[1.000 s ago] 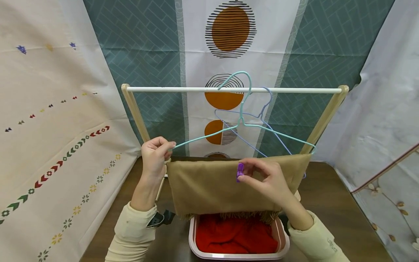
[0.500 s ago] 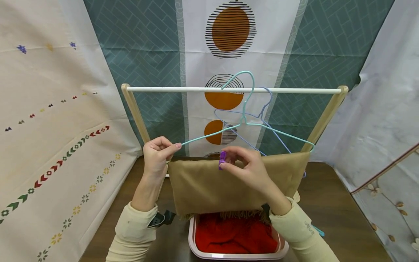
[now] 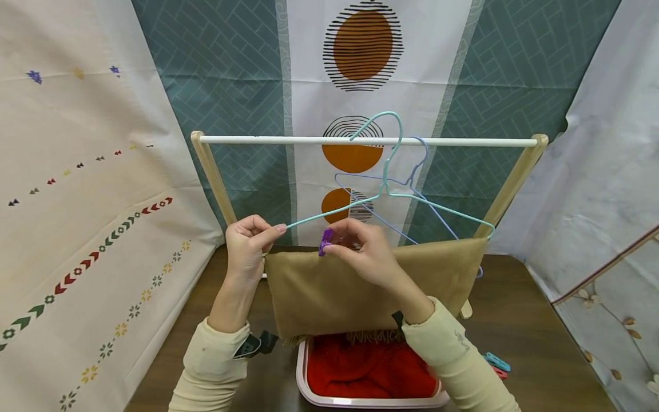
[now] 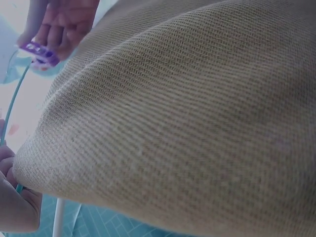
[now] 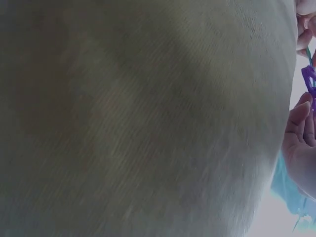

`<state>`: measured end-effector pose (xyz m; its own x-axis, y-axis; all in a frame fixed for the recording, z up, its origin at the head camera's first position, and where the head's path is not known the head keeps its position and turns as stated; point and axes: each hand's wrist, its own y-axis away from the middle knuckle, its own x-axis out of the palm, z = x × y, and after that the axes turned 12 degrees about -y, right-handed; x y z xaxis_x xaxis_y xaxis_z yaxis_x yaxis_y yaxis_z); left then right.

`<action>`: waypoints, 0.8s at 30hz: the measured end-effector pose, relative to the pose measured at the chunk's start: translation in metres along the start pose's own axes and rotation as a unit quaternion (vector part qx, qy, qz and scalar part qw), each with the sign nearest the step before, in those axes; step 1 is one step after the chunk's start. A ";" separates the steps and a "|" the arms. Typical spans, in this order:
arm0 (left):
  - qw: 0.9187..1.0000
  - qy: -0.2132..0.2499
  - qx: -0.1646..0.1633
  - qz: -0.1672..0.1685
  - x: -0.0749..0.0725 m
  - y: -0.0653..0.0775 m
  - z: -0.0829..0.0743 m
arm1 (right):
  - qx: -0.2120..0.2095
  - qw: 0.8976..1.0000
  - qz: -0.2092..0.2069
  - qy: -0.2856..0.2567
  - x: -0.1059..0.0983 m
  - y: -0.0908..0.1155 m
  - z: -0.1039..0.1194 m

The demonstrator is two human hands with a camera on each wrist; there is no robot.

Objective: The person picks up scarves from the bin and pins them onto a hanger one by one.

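Head view. I find the left hand (image 3: 247, 243) clamped by thumb and forefinger on the left end of the turquoise hanger (image 3: 334, 212). The right hand (image 3: 368, 252) pinches the purple clip (image 3: 325, 242) between thumb and fingertips, just over the upper edge of the brown cloth (image 3: 309, 292). The cloth hangs folded below the hanger's sloping arms, fringe downward. The hanger's hook crosses the white rail (image 3: 257, 140); I cannot tell whether it bears on it. A blue-violet hanger (image 3: 412, 178) hangs behind. Underneath, the pink basket (image 3: 360, 402) holds red fabric (image 3: 360, 372). On the table (image 3: 540, 320), beside the right sleeve (image 3: 458, 355), I note a blue clip (image 3: 497, 361) and a red clip (image 3: 499, 373).

Left wrist view. Brown weave fills most of my field. At upper left, the right hand's fingers grip the purple clip near the turquoise wire; contact between clip and wire I cannot confirm. At lower left, the left hand lies against the wire and the cloth's edge.

Right wrist view. Cloth again covers nearly everything, dim and soft in focus. Along the right edge, the right hand pinches the clip upright, with the left hand's fingers just above, at the wire.
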<state>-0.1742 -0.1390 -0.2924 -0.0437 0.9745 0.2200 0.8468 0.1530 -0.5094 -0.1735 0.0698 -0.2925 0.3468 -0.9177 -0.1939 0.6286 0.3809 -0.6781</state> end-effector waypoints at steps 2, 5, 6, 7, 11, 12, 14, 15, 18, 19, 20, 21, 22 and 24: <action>1.000 -0.001 -0.001 0.000 0.000 0.000 0.000 | -0.012 1.000 0.001 0.001 0.005 -0.004 -0.002; 1.000 -0.004 -0.002 0.001 0.001 0.000 0.000 | -0.035 0.999 -0.007 -0.003 0.012 -0.008 -0.004; 1.000 -0.004 -0.003 0.001 0.001 0.001 0.000 | -0.040 0.999 -0.010 -0.009 0.015 -0.009 -0.005; 1.000 -0.004 -0.003 0.001 0.001 0.001 0.000 | -0.046 0.999 -0.014 -0.016 0.017 -0.010 -0.006; 1.000 -0.006 -0.003 0.003 0.002 0.001 0.000 | -0.060 0.997 -0.019 -0.036 0.026 -0.014 -0.009; 1.000 -0.006 -0.002 0.004 0.002 0.001 0.000 | -0.062 0.997 -0.022 -0.027 0.028 -0.015 -0.010; 1.000 -0.007 0.001 0.006 0.003 0.001 -0.001 | -0.060 0.998 -0.025 0.001 0.032 -0.017 -0.012; 1.000 -0.007 0.003 0.007 0.003 0.001 -0.001 | -0.057 0.998 -0.024 0.018 0.033 -0.019 -0.013; 1.000 -0.005 0.008 0.011 0.003 0.001 -0.002 | -0.041 0.997 -0.009 0.065 0.038 -0.021 -0.016; 1.000 -0.003 0.009 0.012 0.004 0.002 -0.002 | -0.036 0.996 -0.001 0.079 0.039 -0.021 -0.017; 1.000 -0.001 0.010 0.013 0.004 0.002 -0.002 | -0.033 0.995 0.007 0.090 0.040 -0.021 -0.017; 1.000 0.000 0.011 0.013 0.004 0.002 -0.002 | -0.029 0.994 0.018 0.099 0.041 -0.021 -0.018; 1.000 0.001 0.011 0.014 0.004 0.002 -0.002 | -0.029 0.993 0.027 0.109 0.041 -0.020 -0.018; 1.000 0.003 0.012 0.013 0.003 0.002 -0.001 | -0.030 0.990 0.044 0.127 0.040 -0.019 -0.018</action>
<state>-0.1722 -0.1360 -0.2914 -0.0192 0.9774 0.2107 0.8343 0.1318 -0.5353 -0.1842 0.0239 -0.2997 0.2077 -0.8830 -0.4210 0.5578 0.4604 -0.6906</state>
